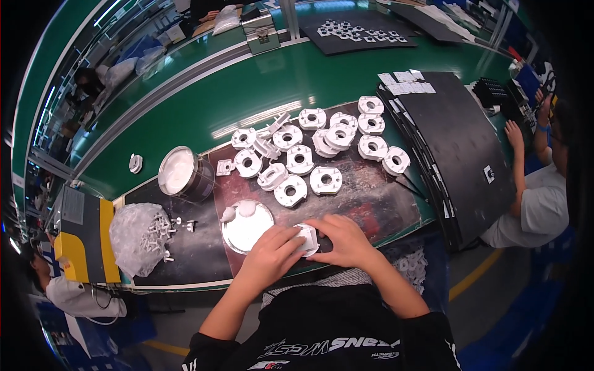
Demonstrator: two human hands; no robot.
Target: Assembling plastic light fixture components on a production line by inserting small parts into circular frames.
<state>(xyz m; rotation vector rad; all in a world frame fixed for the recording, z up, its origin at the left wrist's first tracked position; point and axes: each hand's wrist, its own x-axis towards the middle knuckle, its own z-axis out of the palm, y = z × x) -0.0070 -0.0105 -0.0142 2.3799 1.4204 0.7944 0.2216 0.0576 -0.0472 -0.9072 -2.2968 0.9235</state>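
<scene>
We have both hands closed around one white part (307, 239) at the near edge of the brown mat (371, 198), at about 6 o'clock in the view. Our left hand (272, 250) curls over the part from the 9 o'clock side, and our right hand (343, 238) covers it from 3 o'clock, fingers bent down onto it. Only a small corner of the part shows between them, so we cannot tell just how the fingertips sit on it.

Just at 10 o'clock of the hands lies a round metal lid (246, 227) with a dab of white paste on its far rim. Further out at 10 o'clock stands an open tin (184, 174) of the same white stuff. A clear bag (139, 235) of small white pieces lies at 9 o'clock. At 12 o'clock, well apart from the hands, a heap of white ring-shaped parts (309, 154) spreads across the mat.

We judge that we are at the step of working one part by hand, likely pressing or fitting something on it, with paste at the ready. The next move seems to call for a firm two-handed grip kept square on the part, and a clear way to the lid or the heap.

At 3 o'clock another person (538, 185) sits beside a stack of black sheets (458, 142).
</scene>
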